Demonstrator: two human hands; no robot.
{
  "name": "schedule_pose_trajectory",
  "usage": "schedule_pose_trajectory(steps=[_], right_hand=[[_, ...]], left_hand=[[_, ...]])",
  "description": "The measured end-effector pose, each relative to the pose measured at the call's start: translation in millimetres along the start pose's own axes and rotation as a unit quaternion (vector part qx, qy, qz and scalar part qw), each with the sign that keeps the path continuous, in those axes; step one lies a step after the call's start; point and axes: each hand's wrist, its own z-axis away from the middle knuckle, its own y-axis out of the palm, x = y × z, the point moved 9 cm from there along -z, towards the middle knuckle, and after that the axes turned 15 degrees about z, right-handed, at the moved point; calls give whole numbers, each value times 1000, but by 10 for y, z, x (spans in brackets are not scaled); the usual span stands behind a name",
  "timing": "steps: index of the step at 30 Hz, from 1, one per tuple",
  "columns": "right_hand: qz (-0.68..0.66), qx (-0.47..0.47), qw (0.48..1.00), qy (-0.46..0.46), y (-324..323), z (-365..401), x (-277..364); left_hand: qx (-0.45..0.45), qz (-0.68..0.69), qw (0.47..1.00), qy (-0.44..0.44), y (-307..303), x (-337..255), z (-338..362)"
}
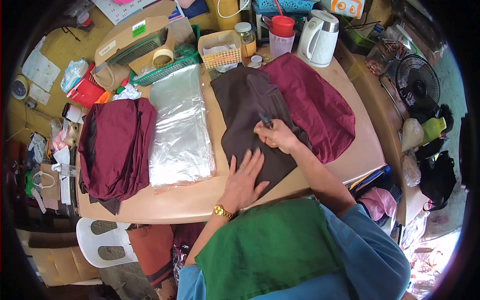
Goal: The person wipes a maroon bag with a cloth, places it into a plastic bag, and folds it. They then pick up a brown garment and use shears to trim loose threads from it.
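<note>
Dark brown folded cloth point(245, 107) lies on the table in front of me. My left hand point(245, 175) rests flat on its lower part, fingers spread. Over the cloth's right side, my right hand point(276, 135) is closed around a small dark tool point(265, 120), too small to identify. Maroon cloth point(317, 107) lies to the right, partly beside and under the brown one. Left of the brown cloth is a stack of clear plastic bags point(180, 130). A folded maroon pile point(117, 147) sits at the table's left.
Along the back of the table point(175, 207) stand a green basket point(167, 70), a checkered box point(220, 50), a jar point(245, 39), a red cup point(282, 26) and a white kettle point(318, 39). A fan point(418, 82) is at the right, a white chair point(107, 242) at lower left.
</note>
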Motion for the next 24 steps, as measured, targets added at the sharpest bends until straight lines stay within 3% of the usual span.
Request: schedule_pose_trajectory(steps=[1,2,4,5,7,8,9,11,12,13,15,16,17,19,20,24], right_hand=[[-144,4,990,1,-30,-8,-53],[-194,6,981,2,-34,-5,-72],[-203,9,979,0,-22,32,-77],[-207,15,978,-5,-26,27,-43],[-161,31,986,-5,1,8,-17],[-118,43,992,-4,48,8,8],[-119,46,992,-4,108,21,39],[145,-32,988,-38,121,87,250],[218,-57,969,-103,110,65,341],[219,-57,969,-102,110,112,510],[374,0,918,-134,297,271,992],[326,15,920,-215,397,223,1002],[324,16,922,-212,413,129,902],[452,87,849,-258,599,-3,814],[469,145,839,-236,665,-73,735],[519,183,816,-179,717,-135,702]], left_hand=[[-1,0,1000,-2,-26,-28,77],[16,-30,997,-66,-107,51,152],[9,-84,972,-221,-476,138,306],[6,-84,972,-220,-646,91,260],[37,0,933,-358,-807,304,342],[-73,68,967,-234,-832,293,298],[-73,66,967,-236,-665,418,305],[-198,89,976,7,-641,18,157],[-198,90,976,7,-536,-21,148],[-174,32,984,21,-386,-121,171],[-147,-23,988,32,-271,-170,201],[-138,23,990,1,-257,-95,234],[-129,68,989,-28,-237,-26,260],[-116,47,992,-34,-189,3,277],[-108,36,993,-34,-170,3,282],[-105,22,994,-30,-132,15,327]])
